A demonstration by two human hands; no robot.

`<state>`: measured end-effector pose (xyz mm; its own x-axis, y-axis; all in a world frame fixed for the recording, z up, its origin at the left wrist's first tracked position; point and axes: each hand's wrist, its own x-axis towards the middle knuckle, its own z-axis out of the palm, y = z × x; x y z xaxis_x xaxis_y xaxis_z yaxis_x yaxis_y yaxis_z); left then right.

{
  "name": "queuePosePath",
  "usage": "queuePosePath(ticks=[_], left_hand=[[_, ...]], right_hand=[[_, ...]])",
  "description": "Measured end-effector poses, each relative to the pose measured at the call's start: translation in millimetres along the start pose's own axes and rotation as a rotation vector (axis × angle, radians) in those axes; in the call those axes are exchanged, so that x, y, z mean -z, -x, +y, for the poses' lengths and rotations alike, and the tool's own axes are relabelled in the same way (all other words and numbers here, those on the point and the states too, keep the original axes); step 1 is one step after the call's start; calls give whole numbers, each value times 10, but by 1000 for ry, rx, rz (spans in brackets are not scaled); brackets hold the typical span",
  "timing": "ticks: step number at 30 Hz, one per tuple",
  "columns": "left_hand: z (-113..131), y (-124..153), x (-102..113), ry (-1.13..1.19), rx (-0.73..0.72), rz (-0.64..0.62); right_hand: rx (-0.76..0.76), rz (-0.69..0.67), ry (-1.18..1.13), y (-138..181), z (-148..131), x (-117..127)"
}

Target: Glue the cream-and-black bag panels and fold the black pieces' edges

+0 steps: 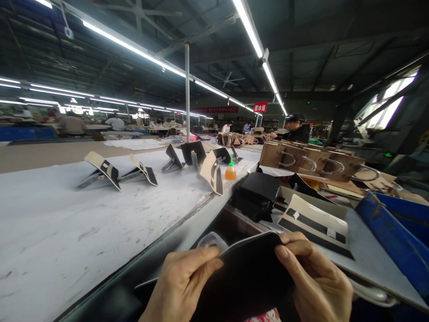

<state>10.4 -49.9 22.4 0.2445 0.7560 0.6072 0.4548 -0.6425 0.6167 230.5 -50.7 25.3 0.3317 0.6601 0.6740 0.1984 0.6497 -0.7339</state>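
Observation:
A black leather-like panel (251,273) with a pale edge is held up in front of me. My left hand (184,281) is closed, pinching the panel's upper left edge between thumb and fingers. At the upper right corner, my right hand (318,277) grips the same panel with thumb and fingertips. A piece of clear plastic (212,241) shows just behind the left fingertips. Past my right hand lies a beige panel with black strips (315,223). A stack of black pieces (258,190) sits beyond the held panel.
Several bent beige-and-black pieces (212,172) stand on the white table (100,237). Near them is a bottle of orange liquid (230,173) with a green nozzle. Brown bags with looped handles (275,156) line the right, behind a blue bin (392,241). A person (298,132) is farther back.

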Motion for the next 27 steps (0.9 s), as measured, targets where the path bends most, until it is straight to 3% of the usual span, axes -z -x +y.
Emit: queuePosePath(ticks=[7,14,19,23,27], left_hand=[[139,-172,-115,159,-4,-49],[271,-271,-232,89,-207,0],[299,-346,-344,-48,-436,165],[359,-378,-450,-77,-432,214],[389,-416,-382,18,-308,153]], right_hand=[[-39,1,-13,13,-28,19],[-85,-1,-67,15,1,59],[-67,-11,-76,30,18,37],[12,-52,-34,56,2,-34],[75,-154,54,23,-23,91]])
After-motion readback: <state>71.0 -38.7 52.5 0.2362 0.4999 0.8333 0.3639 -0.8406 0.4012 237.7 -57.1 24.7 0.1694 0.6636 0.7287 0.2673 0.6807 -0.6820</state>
